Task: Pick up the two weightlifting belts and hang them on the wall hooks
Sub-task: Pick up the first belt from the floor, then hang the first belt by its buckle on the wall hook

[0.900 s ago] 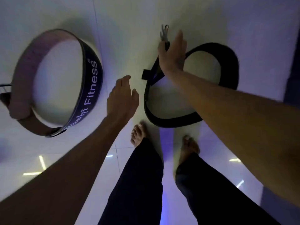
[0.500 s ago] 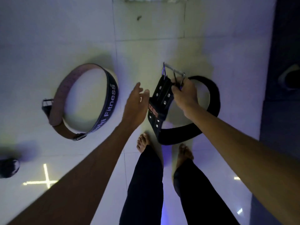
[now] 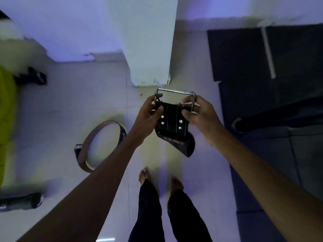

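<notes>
I hold a black weightlifting belt [image 3: 172,127] up in front of me at its buckle end, its steel buckle [image 3: 175,92] on top and the strap hanging down below. My left hand [image 3: 148,116] grips the left edge near the rivets, and my right hand [image 3: 201,114] grips the right side of the buckle. A second belt [image 3: 87,145], brown inside with a dark lettered outer face, lies coiled on the white floor to the lower left, partly hidden by my left forearm. No wall hooks are in view.
A white pillar [image 3: 150,49] rises straight ahead, white wall behind it. Dark mats [image 3: 262,58] cover the floor on the right. A yellow-green object [image 3: 7,110] and dark gear [image 3: 33,77] sit at the left, a dark cylinder [image 3: 21,201] at lower left. My bare feet [image 3: 160,179] stand below.
The black belt has come up off the floor into both hands; my left hand closed on it. The view has risen and tilted forward, so the pillar and wall now show.
</notes>
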The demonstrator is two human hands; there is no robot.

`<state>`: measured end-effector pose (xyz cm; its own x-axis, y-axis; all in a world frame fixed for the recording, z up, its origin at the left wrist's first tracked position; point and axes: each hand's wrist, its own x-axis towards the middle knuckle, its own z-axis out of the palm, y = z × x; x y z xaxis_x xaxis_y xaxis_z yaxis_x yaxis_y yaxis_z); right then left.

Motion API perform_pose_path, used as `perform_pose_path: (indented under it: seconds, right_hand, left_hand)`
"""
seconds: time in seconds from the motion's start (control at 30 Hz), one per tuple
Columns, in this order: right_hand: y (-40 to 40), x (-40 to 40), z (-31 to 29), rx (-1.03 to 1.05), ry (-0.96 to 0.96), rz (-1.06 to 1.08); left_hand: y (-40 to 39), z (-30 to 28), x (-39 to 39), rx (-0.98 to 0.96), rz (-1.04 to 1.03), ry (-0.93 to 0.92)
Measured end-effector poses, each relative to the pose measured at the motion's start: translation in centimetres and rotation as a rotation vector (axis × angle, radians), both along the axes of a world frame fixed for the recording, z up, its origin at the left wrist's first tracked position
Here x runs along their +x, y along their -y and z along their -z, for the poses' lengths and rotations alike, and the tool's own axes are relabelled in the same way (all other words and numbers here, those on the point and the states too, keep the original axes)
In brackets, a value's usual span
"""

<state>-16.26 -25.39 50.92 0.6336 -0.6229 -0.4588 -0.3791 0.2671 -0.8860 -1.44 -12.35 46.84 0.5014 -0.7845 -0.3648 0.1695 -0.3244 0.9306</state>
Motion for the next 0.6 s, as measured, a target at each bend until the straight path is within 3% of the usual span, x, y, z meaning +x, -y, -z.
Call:
perform_pose_path:
  seconds: [0.27, 0.47, 0.6]
  right_hand:
    - [0.1, -3.0, -20.9, -0.203, 0.156, 0.058]
    - [-2.8, -1.9, -34.9, -0.408, 0.347, 0.096]
    - [-5.0, -1.0, -42.5, -0.527, 0.469, 0.139]
  left_hand:
    - [-0.3, -21.7, -2.4, -0.217, 0.151, 0.281]
    - [-1.5, -36.3, -2.6, -0.351, -0.015, 0.510]
    - [-3.2, -43.3, -2.8, -0.461, -0.073, 0.565]
